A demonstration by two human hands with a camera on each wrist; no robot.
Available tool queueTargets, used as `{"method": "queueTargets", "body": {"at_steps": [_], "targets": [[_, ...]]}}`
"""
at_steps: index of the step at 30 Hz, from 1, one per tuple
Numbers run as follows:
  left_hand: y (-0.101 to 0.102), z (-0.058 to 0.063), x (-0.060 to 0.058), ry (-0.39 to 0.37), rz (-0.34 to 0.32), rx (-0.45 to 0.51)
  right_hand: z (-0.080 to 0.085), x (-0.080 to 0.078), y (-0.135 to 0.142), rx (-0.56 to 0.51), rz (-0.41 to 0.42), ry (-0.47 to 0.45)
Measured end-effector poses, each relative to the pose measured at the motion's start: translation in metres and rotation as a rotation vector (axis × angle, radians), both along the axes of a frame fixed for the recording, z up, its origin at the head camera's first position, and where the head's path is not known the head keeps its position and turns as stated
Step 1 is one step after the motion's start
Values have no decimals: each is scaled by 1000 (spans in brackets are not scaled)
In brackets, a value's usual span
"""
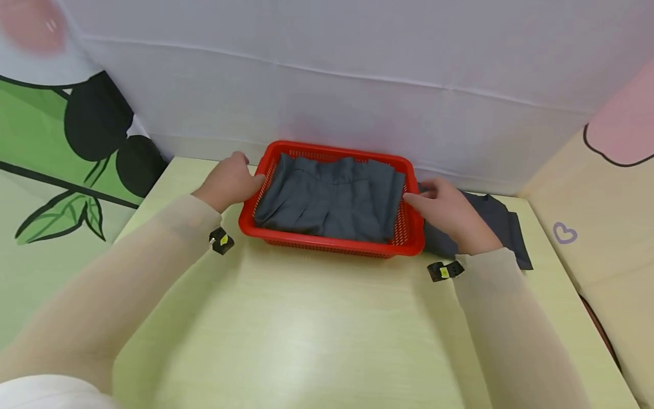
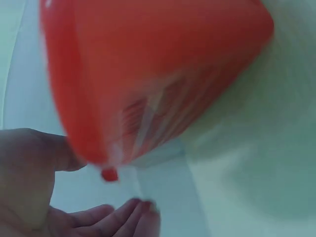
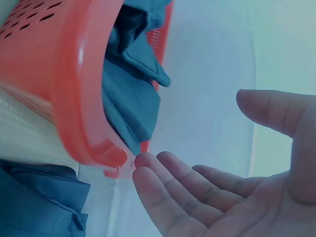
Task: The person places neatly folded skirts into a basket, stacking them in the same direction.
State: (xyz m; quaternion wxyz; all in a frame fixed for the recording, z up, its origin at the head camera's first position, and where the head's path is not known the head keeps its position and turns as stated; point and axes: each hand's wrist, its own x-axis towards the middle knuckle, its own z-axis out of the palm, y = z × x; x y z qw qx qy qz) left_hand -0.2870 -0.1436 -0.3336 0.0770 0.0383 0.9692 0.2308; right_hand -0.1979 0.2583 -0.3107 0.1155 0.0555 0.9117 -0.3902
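Note:
A red plastic basket [image 1: 332, 247] with slotted walls sits at the back of the table. Inside it lies a folded dark grey cloth garment [image 1: 332, 199], its pleats facing up. My left hand [image 1: 230, 180] is at the basket's left end. In the left wrist view the thumb [image 2: 66, 157] is right at the rim, while the other fingers stand apart below it. At the right end, my right hand [image 1: 447, 210] has its fingers spread, with the fingertips [image 3: 148, 182] close by the basket's corner and the thumb well away.
Another dark grey cloth piece [image 1: 498, 227] lies on the table right of the basket, partly hidden by my right hand. A white cloth wall [image 1: 347, 102] rises directly behind the basket. The pale wooden table [image 1: 296, 329] stretches toward me.

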Motion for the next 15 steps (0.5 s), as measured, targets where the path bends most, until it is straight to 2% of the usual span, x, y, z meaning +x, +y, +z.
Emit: {"method": "queueTargets", "body": {"at_steps": [4, 7, 11, 15], "targets": [[2, -11, -3, -141, 8, 130, -4, 12, 8, -115, -40, 45], [6, -18, -4, -203, 15, 226, -7, 22, 16, -184, -66, 69], [10, -26, -3, -205, 31, 296, -9, 32, 31, -221, -109, 95], [12, -31, -2, -174, 43, 312, -13, 39, 45, -244, -156, 122]]}}
